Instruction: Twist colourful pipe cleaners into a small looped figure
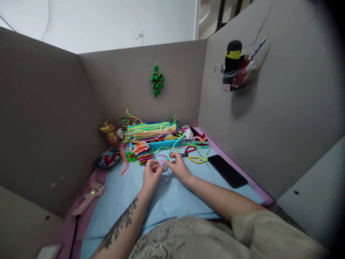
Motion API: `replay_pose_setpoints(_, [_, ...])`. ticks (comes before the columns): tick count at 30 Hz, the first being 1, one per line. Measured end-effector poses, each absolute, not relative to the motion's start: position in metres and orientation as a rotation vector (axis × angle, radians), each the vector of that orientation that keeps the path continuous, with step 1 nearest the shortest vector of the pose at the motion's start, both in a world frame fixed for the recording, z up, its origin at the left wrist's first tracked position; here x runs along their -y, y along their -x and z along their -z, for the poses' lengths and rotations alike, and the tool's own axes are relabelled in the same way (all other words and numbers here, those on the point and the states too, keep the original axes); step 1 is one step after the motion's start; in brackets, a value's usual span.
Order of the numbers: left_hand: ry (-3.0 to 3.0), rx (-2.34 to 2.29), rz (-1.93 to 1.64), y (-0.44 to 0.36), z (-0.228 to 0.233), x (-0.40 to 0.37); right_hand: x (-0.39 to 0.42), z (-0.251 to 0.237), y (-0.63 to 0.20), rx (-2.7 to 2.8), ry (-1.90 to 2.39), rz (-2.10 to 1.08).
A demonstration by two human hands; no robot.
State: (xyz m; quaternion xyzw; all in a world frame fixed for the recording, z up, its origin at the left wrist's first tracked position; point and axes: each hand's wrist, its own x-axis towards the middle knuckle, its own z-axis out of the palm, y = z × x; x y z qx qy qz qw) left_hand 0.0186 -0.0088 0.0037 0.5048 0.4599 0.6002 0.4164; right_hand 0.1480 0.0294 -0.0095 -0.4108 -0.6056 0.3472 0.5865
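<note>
In front of me, my left hand (152, 172) pinches a small purple-pink coiled piece of pipe cleaner (161, 163) between thumb and fingertips. From the right, my right hand (178, 167) closes thumb and finger on a teal pipe cleaner (175, 144) at the edge of that piece. The teal strand rises up and to the right from my fingertips. Both hands are just above a light blue mat (126, 190), and their fingertips nearly meet. Fine detail of the coiled piece is too small to make out.
Behind the hands, a blue tray (159, 145) is heaped with many-coloured pipe cleaners (151, 129). A phone (228, 171) lies at right, a pink glue gun (90, 198) at left, and a dark bowl (107, 160) behind it. Grey panels (175, 79) enclose the table; a plastic holder (238, 77) hangs right.
</note>
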Motion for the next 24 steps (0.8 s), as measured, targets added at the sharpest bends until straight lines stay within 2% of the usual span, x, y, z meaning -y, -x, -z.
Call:
replay_pose_setpoints(4, [-1.233, -1.182, -1.548, -0.019, -0.002, 0.008, -0.022, 0.0, -0.152, 1.57, 0.935, -0.521])
replay_pose_setpoints(7, [-1.229, -1.186, -1.578, -0.018, -0.001, 0.007, -0.018, -0.003, -0.152, 1.658, 0.889, -0.537])
replay_pose_setpoints(11, [-1.264, -1.185, -1.586, -0.018, -0.002, 0.008, -0.019, 0.0, -0.148, 1.572, 0.927, -0.741])
replay_pose_setpoints(17, [-1.39, -1.244, -1.56, -0.019, 0.0, 0.01, -0.023, 0.005, -0.144, 1.247, 0.925, -1.379])
replay_pose_setpoints(24, [-1.531, -1.299, -1.524, -0.016, 0.004, 0.01, -0.023, 0.006, -0.143, 1.183, 0.892, -1.437])
